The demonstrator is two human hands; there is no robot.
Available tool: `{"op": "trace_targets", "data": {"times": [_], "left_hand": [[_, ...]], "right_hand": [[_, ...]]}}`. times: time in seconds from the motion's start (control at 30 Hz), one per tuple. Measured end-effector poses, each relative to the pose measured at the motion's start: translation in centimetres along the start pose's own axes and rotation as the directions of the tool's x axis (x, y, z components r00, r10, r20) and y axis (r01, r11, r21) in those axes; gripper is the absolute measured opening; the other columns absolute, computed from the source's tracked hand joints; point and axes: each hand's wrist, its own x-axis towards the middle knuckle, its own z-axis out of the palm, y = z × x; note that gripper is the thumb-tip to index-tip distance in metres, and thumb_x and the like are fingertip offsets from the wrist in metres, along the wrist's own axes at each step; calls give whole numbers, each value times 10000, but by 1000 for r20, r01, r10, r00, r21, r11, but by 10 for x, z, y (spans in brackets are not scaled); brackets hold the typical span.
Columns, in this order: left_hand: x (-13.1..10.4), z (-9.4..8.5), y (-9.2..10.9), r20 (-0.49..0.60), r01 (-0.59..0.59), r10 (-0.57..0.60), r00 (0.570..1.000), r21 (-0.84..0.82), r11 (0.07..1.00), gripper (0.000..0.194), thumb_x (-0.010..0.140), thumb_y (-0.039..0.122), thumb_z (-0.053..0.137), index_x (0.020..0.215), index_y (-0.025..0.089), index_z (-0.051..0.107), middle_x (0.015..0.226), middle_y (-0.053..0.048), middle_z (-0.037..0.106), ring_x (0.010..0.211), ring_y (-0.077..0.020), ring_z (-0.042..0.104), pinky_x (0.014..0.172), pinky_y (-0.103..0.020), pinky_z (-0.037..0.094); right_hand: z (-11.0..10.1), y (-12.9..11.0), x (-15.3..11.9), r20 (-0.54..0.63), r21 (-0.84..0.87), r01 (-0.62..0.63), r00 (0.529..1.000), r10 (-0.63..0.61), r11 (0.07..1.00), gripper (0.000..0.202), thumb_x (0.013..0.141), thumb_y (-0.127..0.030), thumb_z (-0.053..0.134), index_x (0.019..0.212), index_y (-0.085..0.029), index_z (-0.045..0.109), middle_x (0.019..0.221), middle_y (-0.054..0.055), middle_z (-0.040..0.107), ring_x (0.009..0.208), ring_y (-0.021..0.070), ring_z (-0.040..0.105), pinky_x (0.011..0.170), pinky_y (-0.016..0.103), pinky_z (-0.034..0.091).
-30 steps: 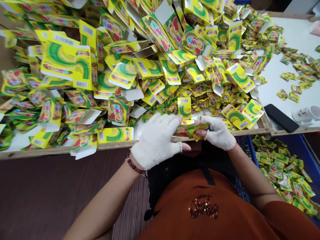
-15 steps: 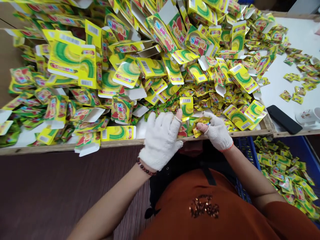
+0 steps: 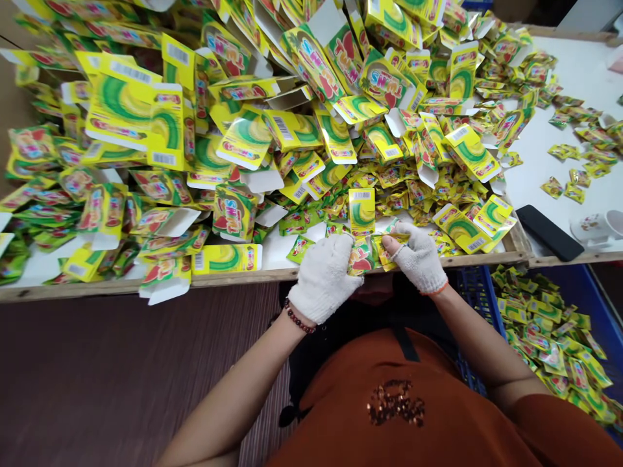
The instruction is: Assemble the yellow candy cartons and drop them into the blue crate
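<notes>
Between the 2 hands, a small box (image 3: 361,256) is lying at the near edge of the surface (image 3: 277,275), its watermelon print showing. The left hand (image 3: 325,279) is keeping its fingers curled together against the box's 9 o'clock side; whether they are clamping it, I cannot tell. The right hand (image 3: 419,258) is pinching a yellow sachet (image 3: 383,258) between thumb and fingers at 3 o'clock. The handling of this 1 box is looking unfinished. A yellow box (image 3: 361,211) is resting just beyond, at 12 o'clock.

Much is remaining loose or unclosed: at 9 o'clock, a box (image 3: 165,271) is showing an open white flap, more open boxes are piling up from 10 to 1 o'clock, and loose sachets (image 3: 564,152) are lying near 2 o'clock. At 4 o'clock, a blue crate (image 3: 591,292) is holding many yellow packs (image 3: 549,337); whether these are finished, I cannot tell.
</notes>
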Motion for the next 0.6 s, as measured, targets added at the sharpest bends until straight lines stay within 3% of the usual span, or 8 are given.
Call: {"op": "trace_targets", "data": {"times": [0.2, 0.3, 0.4, 0.47, 0.6], "left_hand": [[3, -4, 0, 84, -99, 102, 991, -38, 994, 367, 748, 232, 632, 1100, 155, 566, 1029, -129, 668, 981, -315, 632, 850, -418, 496], [5, -4, 5, 114, -96, 102, 988, -63, 993, 332, 758, 248, 624, 1073, 160, 567, 1014, -124, 668, 956, -309, 636, 829, -409, 499], [5, 1, 9, 101, -43, 51, 994, -82, 996, 274, 771, 256, 609, 1026, 166, 565, 962, -111, 663, 911, -287, 643, 785, -377, 496], [4, 4, 8, 70, -16, 21, 997, -72, 997, 285, 772, 267, 613, 1035, 167, 561, 960, -110, 664, 912, -286, 643, 780, -374, 493], [2, 6, 1, 7, -6, 6, 1000, 18, 1000, 418, 741, 271, 670, 1126, 156, 555, 1035, -136, 663, 986, -318, 629, 823, -407, 484]], "right_hand": [[-11, -2, 9, 254, -155, 232, 949, -188, 960, 190, 895, -356, 585, 823, -199, 664, 730, 14, 654, 683, 163, 552, 667, 270, 419], [-5, -5, 8, 202, -310, 313, 944, -259, 898, 212, 906, -347, 555, 770, -200, 625, 718, 39, 631, 669, 175, 525, 643, 285, 377], [1, -9, 4, 137, -426, 300, 954, -266, 854, 254, 924, -373, 521, 759, -196, 596, 728, 72, 618, 687, 198, 526, 653, 309, 371], [-2, -11, 1, 189, -373, 309, 948, -254, 875, 243, 941, -370, 493, 835, -185, 609, 785, 88, 635, 738, 215, 550, 681, 318, 398], [-19, -11, -1, 322, -87, 250, 923, -210, 964, 268, 936, -310, 506, 1150, -184, 608, 1031, 85, 678, 920, 228, 603, 800, 338, 470]]}}
